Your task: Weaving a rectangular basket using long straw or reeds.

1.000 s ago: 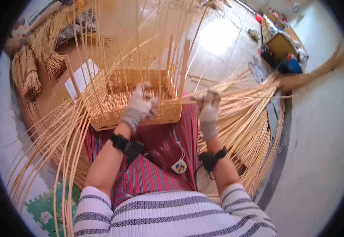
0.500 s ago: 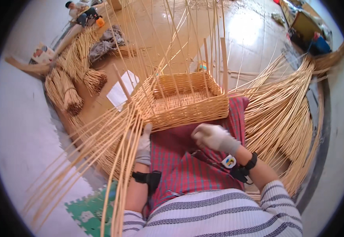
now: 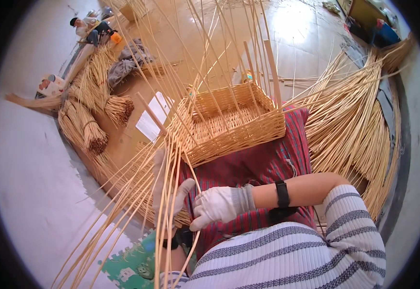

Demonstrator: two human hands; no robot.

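A shallow rectangular wicker basket (image 3: 239,137) rests on the red checked cloth (image 3: 248,168) over my lap. Upright rods rise from its sides, and a bunch of long loose rods (image 3: 137,204) fans from its left corner toward me. My right hand (image 3: 217,207), in a white work glove, reaches across to the left and pinches one wicker rod (image 3: 193,255) below that corner. Beside it, my gloved left hand (image 3: 169,192) is partly hidden behind the bunch, its thumb apart and its fingers stretched upward along the basket's left side.
Bundled rods (image 3: 89,132) lie on the floor at the left, near a white paper sheet (image 3: 154,118) and a grey cloth (image 3: 128,62). A large spread of rods (image 3: 350,125) covers the right side. Another person (image 3: 92,30) sits at the far left.
My right hand has moved left and toward me, from below the basket's front to a rod of the bunch. My left hand has slid slightly nearer me, and one rod has separated from the others.
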